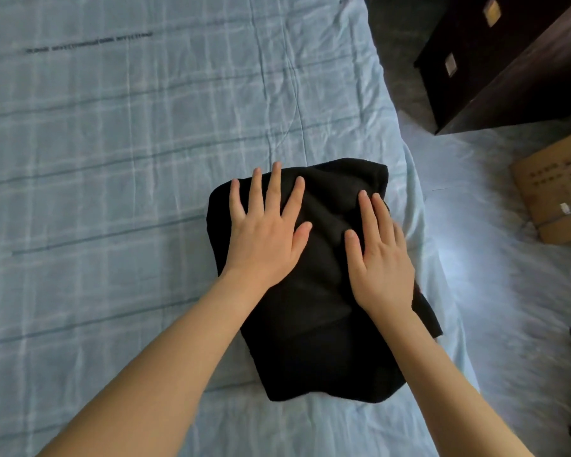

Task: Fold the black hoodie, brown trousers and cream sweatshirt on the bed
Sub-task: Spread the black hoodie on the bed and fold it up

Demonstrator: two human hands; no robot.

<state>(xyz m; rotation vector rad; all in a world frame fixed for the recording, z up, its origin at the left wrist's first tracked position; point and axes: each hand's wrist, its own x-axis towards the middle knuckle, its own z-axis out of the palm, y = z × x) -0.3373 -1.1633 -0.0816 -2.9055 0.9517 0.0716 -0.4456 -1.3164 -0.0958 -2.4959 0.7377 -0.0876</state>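
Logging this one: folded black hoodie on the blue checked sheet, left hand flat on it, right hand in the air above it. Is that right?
Not quite. The right hand is not in the air: it lies flat on the black hoodie too, fingers straight, beside the left hand. The head view shows both. The rest holds: the hoodie is folded on the blue checked sheet.

Sheet print [89,42]: too small to read.
Cardboard box [554,192]: cut by right edge; label blurred.
Dark cabinet [508,77]: cut by top and right edges.
Black hoodie [314,341]: upper part hidden under left hand [264,239] and right hand [381,268].
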